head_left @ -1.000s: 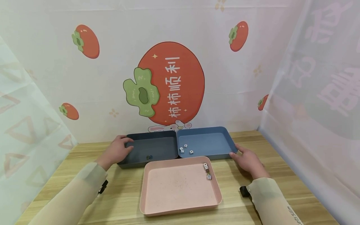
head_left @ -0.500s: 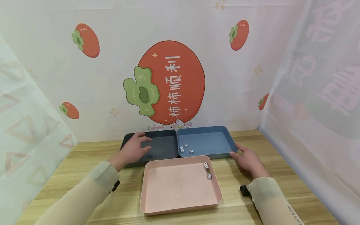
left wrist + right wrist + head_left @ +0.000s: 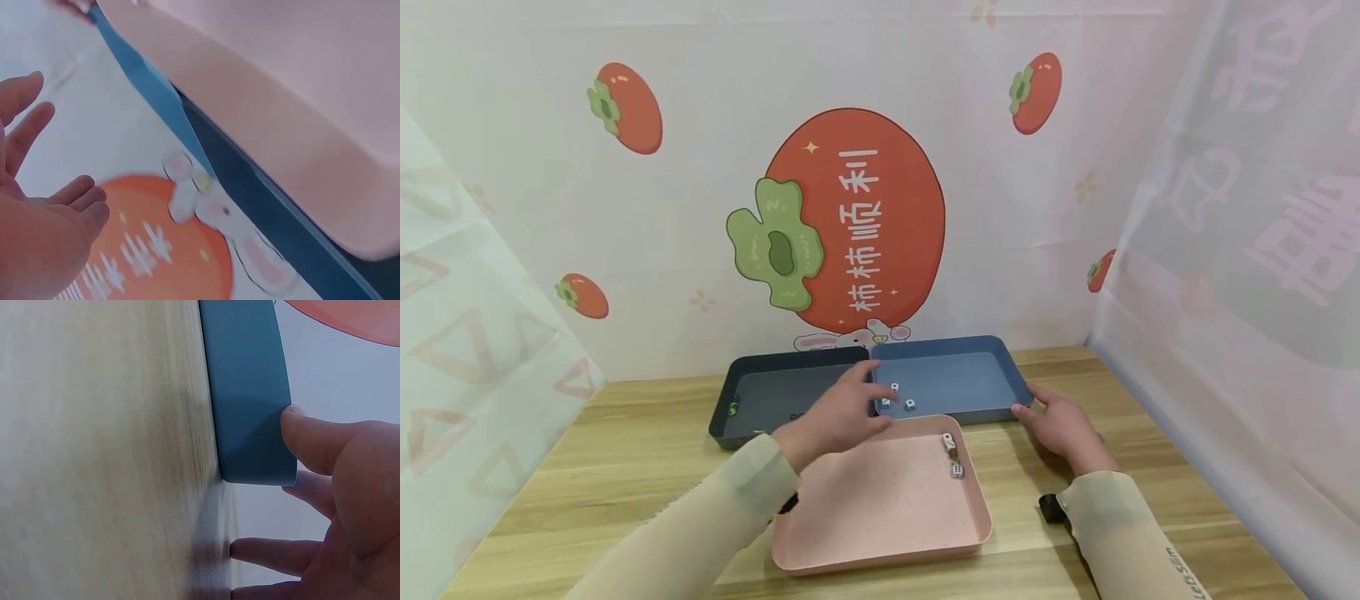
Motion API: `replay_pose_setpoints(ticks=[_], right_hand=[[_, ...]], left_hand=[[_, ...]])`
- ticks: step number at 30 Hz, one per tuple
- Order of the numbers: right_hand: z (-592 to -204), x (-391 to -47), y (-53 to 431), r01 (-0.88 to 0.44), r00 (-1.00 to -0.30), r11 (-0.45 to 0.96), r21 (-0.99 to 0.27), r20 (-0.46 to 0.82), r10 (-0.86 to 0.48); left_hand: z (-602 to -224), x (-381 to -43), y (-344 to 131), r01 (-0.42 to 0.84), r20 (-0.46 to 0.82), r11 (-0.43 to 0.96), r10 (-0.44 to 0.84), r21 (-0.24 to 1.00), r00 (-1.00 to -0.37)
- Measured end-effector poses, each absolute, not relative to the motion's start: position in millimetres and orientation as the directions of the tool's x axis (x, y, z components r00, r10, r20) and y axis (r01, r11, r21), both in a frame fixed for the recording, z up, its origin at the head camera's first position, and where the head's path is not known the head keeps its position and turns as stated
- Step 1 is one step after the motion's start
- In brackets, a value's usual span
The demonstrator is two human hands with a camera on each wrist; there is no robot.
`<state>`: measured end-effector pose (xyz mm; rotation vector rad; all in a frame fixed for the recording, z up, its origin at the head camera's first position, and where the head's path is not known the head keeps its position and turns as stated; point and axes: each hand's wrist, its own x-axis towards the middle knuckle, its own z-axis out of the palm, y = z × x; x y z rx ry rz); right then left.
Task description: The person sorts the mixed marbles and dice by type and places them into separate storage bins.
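Note:
My left hand (image 3: pixel 838 412) hovers over the back edge of the pink tray (image 3: pixel 887 562), fingers spread and nothing held. In the left wrist view the left hand (image 3: pixel 47 240) shows loosely bent fingers, apart from the trays. At the right, my right hand (image 3: pixel 1063 425) holds the front right corner of the blue tray (image 3: pixel 951 342). The right wrist view shows the thumb (image 3: pixel 312 437) on the blue tray's wall (image 3: pixel 250 400) and the index finger behind the corner. White dice (image 3: pixel 910 405) lie in the blue tray, partly hidden by my left fingers.
The dark tray (image 3: pixel 797 360) adjoins the blue one on the left. Small shiny marbles (image 3: pixel 733 407) lie at its left end; others are partly covered by my hand. White dice (image 3: pixel 957 471) sit along the pink tray's right side. A printed cloth (image 3: pixel 985 233) stands behind.
My left hand has moved right, from the dark tray's left end across to the pink and blue trays. Marbles at the dark tray's left end now show. My right hand stays at the corner.

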<state>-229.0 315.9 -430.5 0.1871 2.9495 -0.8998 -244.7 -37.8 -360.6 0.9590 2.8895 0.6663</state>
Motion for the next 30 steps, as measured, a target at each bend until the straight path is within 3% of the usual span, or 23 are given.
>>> replay_pose_setpoints(ticks=[11,22,30], right_hand=[[-432,-229,318,0.174,-0.984,0.823,-0.541,-0.12,0.129],[-432,-229,319,0.166,-0.986,0.822,-0.545,-0.109,0.126],[-430,-229,319,0.165,-0.986,0.822,-0.545,-0.11,0.125]], left_hand=[[-392,-228,23,0.716,0.039,0.665,0.726,0.213,-0.686],[-419,-230,41,0.847,0.077,0.532,0.844,0.02,-0.531],[-424,-230,43,0.823,0.062,0.566,0.821,0.042,-0.568]])
